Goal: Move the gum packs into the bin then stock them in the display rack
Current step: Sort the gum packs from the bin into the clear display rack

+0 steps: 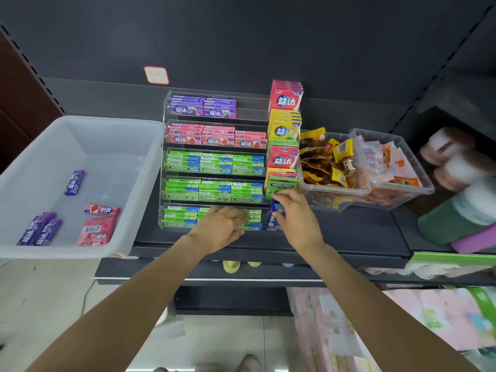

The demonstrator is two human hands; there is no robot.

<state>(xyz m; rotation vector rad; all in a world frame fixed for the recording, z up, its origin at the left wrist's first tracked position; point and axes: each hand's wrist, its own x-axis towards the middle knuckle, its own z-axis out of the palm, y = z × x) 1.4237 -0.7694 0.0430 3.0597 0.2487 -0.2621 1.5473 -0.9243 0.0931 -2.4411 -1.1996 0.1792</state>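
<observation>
My left hand lies flat on green gum packs in the nearly full display rack, my right grip pinches a blue pack at its right end, and a few purple and red packs remain in the bin at the shelf's left edge.

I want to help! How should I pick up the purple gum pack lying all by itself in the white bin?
Pinch the lone purple gum pack across its two long edges, coming straight down from above. It lies flat on the white bin floor with open space around it, so fingers probably fit on both sides.
</observation>
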